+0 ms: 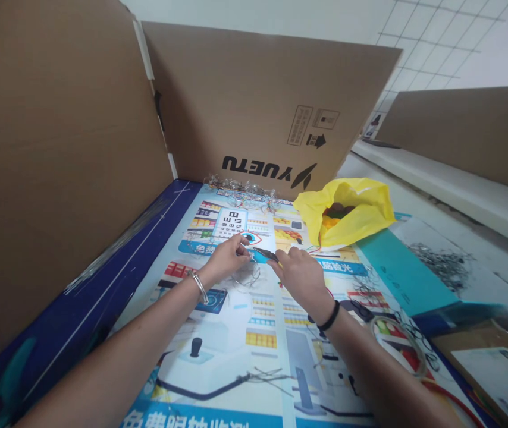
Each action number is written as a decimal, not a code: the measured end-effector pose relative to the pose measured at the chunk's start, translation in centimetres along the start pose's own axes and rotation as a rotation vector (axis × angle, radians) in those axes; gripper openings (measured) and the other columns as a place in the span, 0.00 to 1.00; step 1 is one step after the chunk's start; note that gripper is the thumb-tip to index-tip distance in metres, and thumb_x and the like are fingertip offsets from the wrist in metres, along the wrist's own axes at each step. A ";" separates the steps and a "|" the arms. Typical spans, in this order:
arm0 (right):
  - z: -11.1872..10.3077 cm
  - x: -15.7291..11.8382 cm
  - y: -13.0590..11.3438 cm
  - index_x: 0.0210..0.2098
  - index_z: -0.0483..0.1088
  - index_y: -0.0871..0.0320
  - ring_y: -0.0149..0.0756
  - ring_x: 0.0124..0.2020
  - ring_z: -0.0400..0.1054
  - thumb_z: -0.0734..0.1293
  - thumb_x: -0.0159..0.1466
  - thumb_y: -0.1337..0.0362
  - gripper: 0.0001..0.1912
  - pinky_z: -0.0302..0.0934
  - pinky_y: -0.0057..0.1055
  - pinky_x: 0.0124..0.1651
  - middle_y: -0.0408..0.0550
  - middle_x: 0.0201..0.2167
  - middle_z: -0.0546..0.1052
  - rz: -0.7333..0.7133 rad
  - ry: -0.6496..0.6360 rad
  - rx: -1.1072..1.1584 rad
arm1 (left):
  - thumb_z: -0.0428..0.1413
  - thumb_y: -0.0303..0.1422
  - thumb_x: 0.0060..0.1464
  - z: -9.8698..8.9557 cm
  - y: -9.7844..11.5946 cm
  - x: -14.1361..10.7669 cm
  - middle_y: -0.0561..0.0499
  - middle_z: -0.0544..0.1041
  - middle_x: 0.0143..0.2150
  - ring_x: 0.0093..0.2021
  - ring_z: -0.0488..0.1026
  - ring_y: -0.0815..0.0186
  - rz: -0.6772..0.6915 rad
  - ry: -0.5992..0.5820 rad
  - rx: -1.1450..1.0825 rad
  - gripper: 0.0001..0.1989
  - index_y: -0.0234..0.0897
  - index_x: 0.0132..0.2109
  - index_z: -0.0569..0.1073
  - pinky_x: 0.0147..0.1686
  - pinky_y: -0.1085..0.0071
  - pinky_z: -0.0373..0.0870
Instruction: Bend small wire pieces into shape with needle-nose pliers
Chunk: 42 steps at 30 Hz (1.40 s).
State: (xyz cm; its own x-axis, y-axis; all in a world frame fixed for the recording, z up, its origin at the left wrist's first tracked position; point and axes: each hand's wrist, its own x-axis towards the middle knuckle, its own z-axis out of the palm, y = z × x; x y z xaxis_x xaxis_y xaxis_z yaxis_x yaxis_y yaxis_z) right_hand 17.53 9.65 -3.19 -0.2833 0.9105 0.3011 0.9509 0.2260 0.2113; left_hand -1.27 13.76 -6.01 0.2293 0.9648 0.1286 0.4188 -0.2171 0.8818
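My left hand (228, 257) is closed, its thumb and fingertips pinched near the middle of the printed sheet (236, 321); what lies between them is too small to make out. My right hand (302, 278) wraps round a pair of pliers (266, 254), whose dark, pointed jaws reach left toward my left fingertips. A small gap shows between the jaws and those fingers. Thin wire (247, 274) curls on the sheet just below both hands.
Cardboard walls (254, 95) stand at the back and left. A yellow bag (356, 229) with orange and dark items lies at the back right. Dark wire pieces (441, 267), a wire coil (419, 351) and a brown package (472, 345) are at the right. Loose wires (267, 377) lie in front.
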 end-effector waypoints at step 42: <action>-0.1 -0.5 -0.3 0.38 0.69 0.56 0.37 0.36 0.61 0.52 0.64 0.50 0.21 0.46 0.30 0.35 0.51 0.32 0.69 -0.014 -0.008 0.042 | 0.50 0.30 0.44 -0.6 0.4 -0.6 0.53 0.73 0.25 0.26 0.67 0.69 0.029 -0.056 0.133 0.07 0.35 0.27 0.72 0.26 0.75 0.61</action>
State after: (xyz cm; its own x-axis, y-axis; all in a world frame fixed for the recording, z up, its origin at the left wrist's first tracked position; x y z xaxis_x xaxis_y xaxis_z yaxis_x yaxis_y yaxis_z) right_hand 17.42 9.05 -3.29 -0.2958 0.9099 0.2909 0.9514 0.2531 0.1757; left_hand -1.71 13.18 -5.44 0.2903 0.9488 0.1244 0.5228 -0.2661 0.8098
